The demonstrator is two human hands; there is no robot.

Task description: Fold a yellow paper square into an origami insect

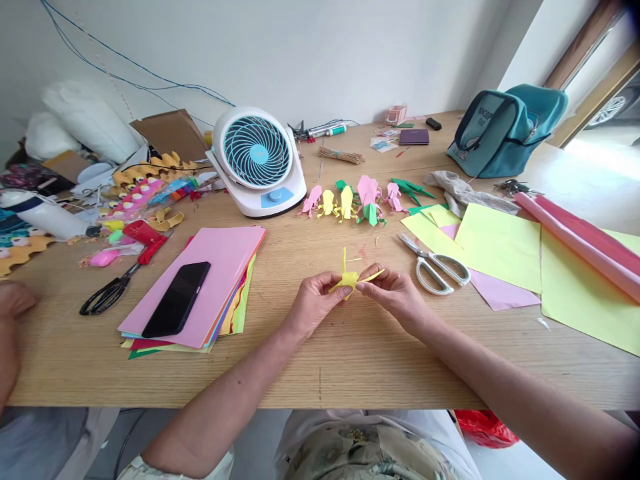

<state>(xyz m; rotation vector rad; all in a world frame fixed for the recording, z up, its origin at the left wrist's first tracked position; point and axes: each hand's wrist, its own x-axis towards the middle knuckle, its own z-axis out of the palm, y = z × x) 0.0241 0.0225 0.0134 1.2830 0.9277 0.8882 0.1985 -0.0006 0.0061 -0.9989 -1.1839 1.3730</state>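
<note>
A small folded yellow paper figure (349, 279) with thin strips sticking out is held just above the wooden table between both hands. My left hand (320, 297) pinches its left side between thumb and fingers. On the other side, my right hand (393, 293) grips the figure near a strip that points up and right. Beyond the hands stands a row of folded paper figures, among them a pink one (369, 190), a yellow one (346, 203) and a green one (371, 214). White-handled scissors (435, 265) lie right of my right hand.
Left of the hands, a black phone (177, 299) rests on stacked coloured paper (233, 243). A white fan (257, 160) stands behind it. Yellow sheets (500, 243), a paper roll (585, 240) and a teal bag (500, 133) occupy the right. Another person's arm (13, 313) rests at far left.
</note>
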